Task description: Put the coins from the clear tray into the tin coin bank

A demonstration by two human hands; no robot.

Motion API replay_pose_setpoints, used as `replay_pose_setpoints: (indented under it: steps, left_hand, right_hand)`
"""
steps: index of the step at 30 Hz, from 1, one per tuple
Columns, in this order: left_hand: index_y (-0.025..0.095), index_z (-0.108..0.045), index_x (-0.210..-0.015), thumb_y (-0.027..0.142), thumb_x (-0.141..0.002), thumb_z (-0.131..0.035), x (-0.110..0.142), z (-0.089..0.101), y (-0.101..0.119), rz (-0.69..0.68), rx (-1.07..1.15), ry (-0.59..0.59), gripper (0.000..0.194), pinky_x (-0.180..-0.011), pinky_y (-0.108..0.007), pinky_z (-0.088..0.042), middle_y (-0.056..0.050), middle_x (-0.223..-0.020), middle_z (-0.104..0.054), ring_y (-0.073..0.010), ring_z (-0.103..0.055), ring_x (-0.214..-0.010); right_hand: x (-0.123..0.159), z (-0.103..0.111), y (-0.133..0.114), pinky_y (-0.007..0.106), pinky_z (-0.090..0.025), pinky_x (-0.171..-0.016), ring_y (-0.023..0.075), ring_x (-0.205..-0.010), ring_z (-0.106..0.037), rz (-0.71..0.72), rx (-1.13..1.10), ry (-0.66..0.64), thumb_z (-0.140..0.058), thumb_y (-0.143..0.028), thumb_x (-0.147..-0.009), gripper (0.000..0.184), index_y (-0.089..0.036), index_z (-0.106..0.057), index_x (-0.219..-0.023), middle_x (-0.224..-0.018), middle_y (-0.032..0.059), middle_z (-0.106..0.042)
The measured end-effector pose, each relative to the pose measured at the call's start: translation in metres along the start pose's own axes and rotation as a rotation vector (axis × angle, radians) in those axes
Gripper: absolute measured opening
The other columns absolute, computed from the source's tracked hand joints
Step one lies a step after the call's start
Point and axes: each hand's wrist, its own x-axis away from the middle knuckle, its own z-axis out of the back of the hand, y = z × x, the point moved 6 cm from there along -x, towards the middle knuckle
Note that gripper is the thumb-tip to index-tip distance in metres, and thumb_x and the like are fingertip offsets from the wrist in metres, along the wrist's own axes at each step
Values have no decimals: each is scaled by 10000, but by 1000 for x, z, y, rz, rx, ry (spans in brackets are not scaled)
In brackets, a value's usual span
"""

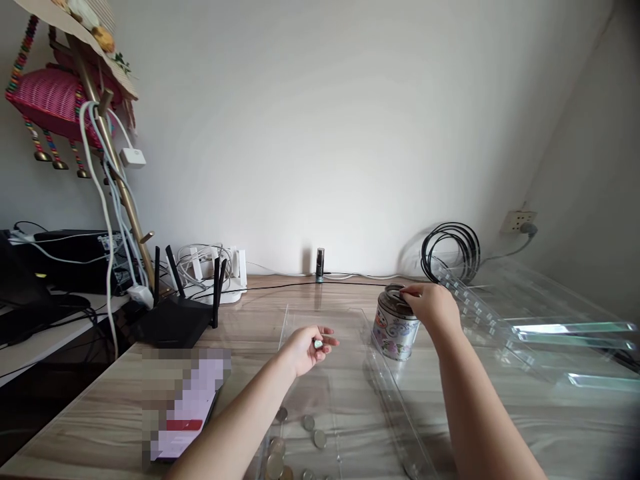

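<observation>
My left hand is turned palm up with its fingers half curled, and a small shiny coin lies in it. To its right stands a round tin with a printed floral pattern and a recessed metal top. My right hand reaches over that top, thumb and fingers pinched together at it; whatever they hold is too small to make out. Below my left hand, several loose coins lie in a clear plastic tray on the wooden table.
A phone, partly blurred out, lies at the left. Behind it are a black router and white routers with cables. A small dark bottle stands by the wall. Coiled black cable and clear plastic panels occupy the right.
</observation>
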Motion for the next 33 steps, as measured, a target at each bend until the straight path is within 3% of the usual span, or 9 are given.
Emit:
replay_pose_setpoints:
  steps: [3,6,8,14,18,22,28,30,33]
  left_hand:
    - [78,-493,-860,36,-603,-394,1,-2,2,-20,-68,-19,278,-395,-149,-241,-152,-794,-593,-69,-495,-505]
    - [70,-488,-895,36,-633,-392,3,-6,3,-28,-89,-50,281,-398,-151,-236,-170,-802,-596,-67,-497,-493]
    - [73,-485,-901,46,-659,-388,4,-6,4,-48,-82,-48,262,-381,-147,-209,-170,-800,-598,-43,-453,-447]
    - [120,-507,-854,129,-704,-430,3,-3,9,-131,-88,-23,169,-333,-148,-98,-39,-662,-554,9,-287,-337]
    - [135,-508,-792,167,-687,-473,1,-3,11,-164,-21,4,115,-314,-137,-80,34,-577,-444,17,-286,-321]
    - [119,-483,-789,186,-704,-443,1,-3,7,-54,93,13,116,-295,-129,-105,10,-567,-476,9,-283,-322]
    - [60,-447,-866,70,-641,-369,0,6,-1,39,235,84,238,-506,-211,-438,-149,-787,-561,-126,-559,-624]
    - [50,-439,-864,41,-606,-365,-1,7,-4,38,252,89,268,-621,-273,-463,-146,-764,-554,-177,-576,-732]
    - [55,-437,-840,16,-564,-362,-2,9,-6,55,252,92,289,-687,-303,-456,-126,-722,-548,-212,-577,-794]
  right_hand:
    - [1,-2,-4,359,-359,-557,232,-674,-491,54,13,13,-499,-300,-637,180,-210,-650,-679,-644,86,-582]
    - [12,10,-33,364,-356,-665,233,-788,-477,177,-8,212,-432,-329,-703,254,-191,-628,-786,-780,87,-595]
    - [24,8,-59,318,-360,-677,194,-769,-483,257,-114,213,-391,-323,-733,275,-183,-612,-820,-815,74,-595]
    - [78,-63,-131,215,-361,-535,115,-591,-495,568,-454,-605,-448,-302,-700,215,-206,-638,-727,-666,6,-603]
    - [89,-88,-134,199,-359,-521,111,-597,-501,523,-526,-726,-515,-289,-646,189,-187,-633,-752,-652,-1,-602]
    - [76,-84,-124,205,-351,-507,114,-582,-506,441,-434,-598,-483,-299,-673,180,-196,-625,-711,-650,6,-604]
    - [29,-7,-67,264,-346,-568,179,-757,-506,254,-64,133,-405,-324,-722,237,-232,-617,-772,-813,38,-609]
    - [16,7,-39,277,-336,-526,206,-744,-507,147,26,197,-431,-326,-693,230,-228,-630,-753,-771,61,-611]
    - [3,6,-6,278,-302,-439,209,-596,-508,4,61,80,-494,-323,-625,206,-224,-656,-705,-672,88,-608]
